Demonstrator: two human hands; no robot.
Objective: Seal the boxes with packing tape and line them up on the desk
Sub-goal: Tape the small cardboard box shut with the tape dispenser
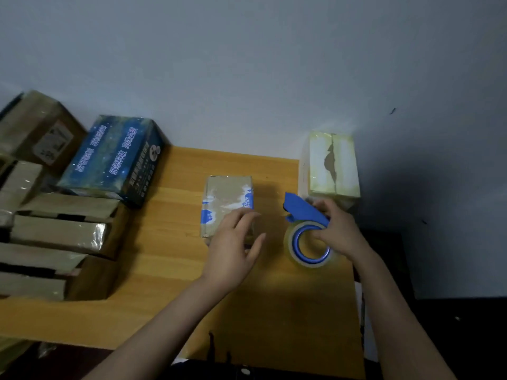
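While my right grip [337, 229] is curled round the blue tape dispenser [303, 212], holding it just right of the small cardboard box [226, 198] in the middle of the wooden surface [164, 270], my left grip [233, 250] lies wide, fingers spread over that box's near end. Risk noted: if the left does not bear down, the light box may slide or turn when tape is drawn across it. A crooked strip would likely follow. Second risk: the yellowish box [333, 163] stands at the surface's far right corner, just beyond the dispenser, and a careless swing could knock it off. Not established: whether the left touches the box, where the tape's free end lies, and whether the glossy top is already sealed. The stacked boxes [55, 234] at left are cut off.
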